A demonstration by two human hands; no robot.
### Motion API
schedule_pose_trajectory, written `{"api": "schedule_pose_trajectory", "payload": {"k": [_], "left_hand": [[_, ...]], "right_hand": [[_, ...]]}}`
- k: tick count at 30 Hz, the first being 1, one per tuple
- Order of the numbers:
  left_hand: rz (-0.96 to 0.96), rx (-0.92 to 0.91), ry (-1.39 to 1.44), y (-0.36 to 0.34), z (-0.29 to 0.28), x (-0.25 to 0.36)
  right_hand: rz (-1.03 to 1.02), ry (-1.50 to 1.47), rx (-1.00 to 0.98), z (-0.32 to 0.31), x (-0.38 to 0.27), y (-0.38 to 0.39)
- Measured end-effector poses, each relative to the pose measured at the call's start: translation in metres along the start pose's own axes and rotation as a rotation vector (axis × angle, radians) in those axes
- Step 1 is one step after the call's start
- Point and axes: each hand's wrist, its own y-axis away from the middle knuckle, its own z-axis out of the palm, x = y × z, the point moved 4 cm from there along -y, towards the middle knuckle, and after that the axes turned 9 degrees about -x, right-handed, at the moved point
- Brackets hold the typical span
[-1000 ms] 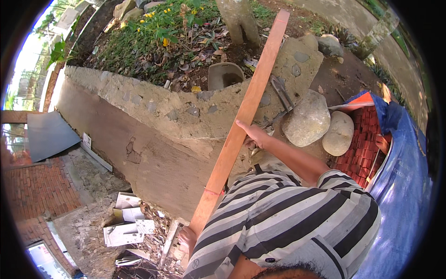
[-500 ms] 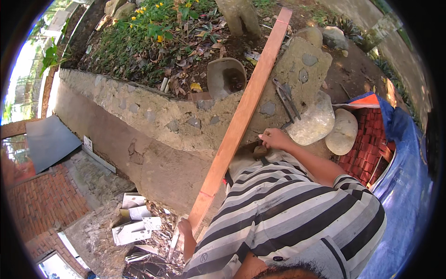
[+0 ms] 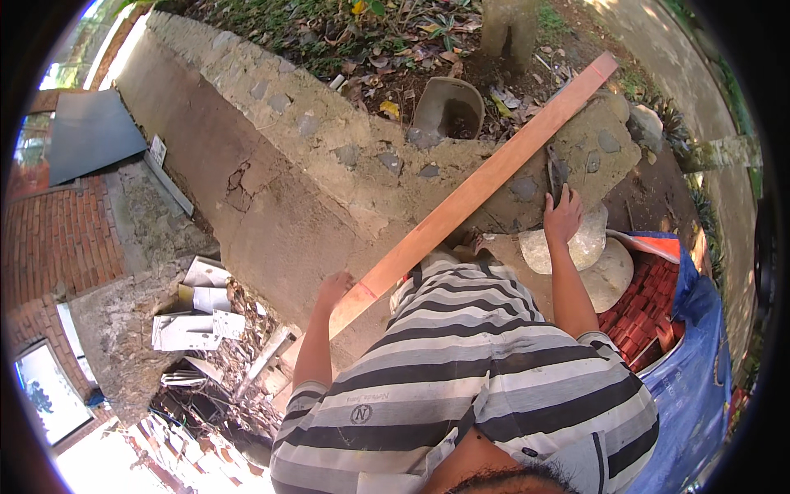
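Observation:
A long reddish wooden plank [image 3: 485,185] lies diagonally from near my torso up over the rough concrete and stone ledge [image 3: 346,156], with thin red marks near both ends. My left hand [image 3: 334,292] is closed on the plank's lower part. My right hand [image 3: 562,216], at the right of the plank, has its fingers curled on the lower end of a dark, narrow metal tool [image 3: 553,165] on the ledge; its exact kind is unclear. Below that hand are pale rounded stones [image 3: 609,273].
A blue tarp [image 3: 691,362] surrounds red stacked pieces [image 3: 638,309] at right. A paved strip [image 3: 230,198] runs left of the ledge. White broken boards [image 3: 189,329] and debris lie lower left; a dark sheet [image 3: 95,132] stands farther left. A tree trunk [image 3: 506,29] and beige container [image 3: 444,107] are beyond.
My right hand has left the plank and moved up-right onto the dark tool. The plank now slants more to the right, and my left hand sits higher in the picture as the view shifted.

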Motion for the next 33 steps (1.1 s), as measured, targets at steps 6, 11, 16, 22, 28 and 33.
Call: {"api": "schedule_pose_trajectory", "payload": {"k": [6,11,16,22,28,33], "left_hand": [[0.158,0.113,-0.392,0.008,0.085,0.148],[0.511,0.581,-0.458,0.006,0.092,0.221],[0.616,0.811,-0.804,-0.07,0.081,0.298],[0.317,0.506,-0.993,-0.109,0.095,0.295],[0.31,0.398,-0.861,-0.101,0.106,0.287],[0.439,0.365,-0.927,-0.088,0.116,0.289]], "right_hand": [[0.005,-0.059,0.002,0.002,0.006,-0.003],[0.153,-0.099,0.076,-0.009,0.045,-0.01],[0.117,-0.18,0.092,-0.021,0.065,-0.022],[0.068,-0.384,0.172,-0.039,0.068,0.008],[-0.043,-0.68,-0.129,-0.026,0.071,0.075],[-0.028,-0.713,-0.582,0.003,0.07,0.116]]}}
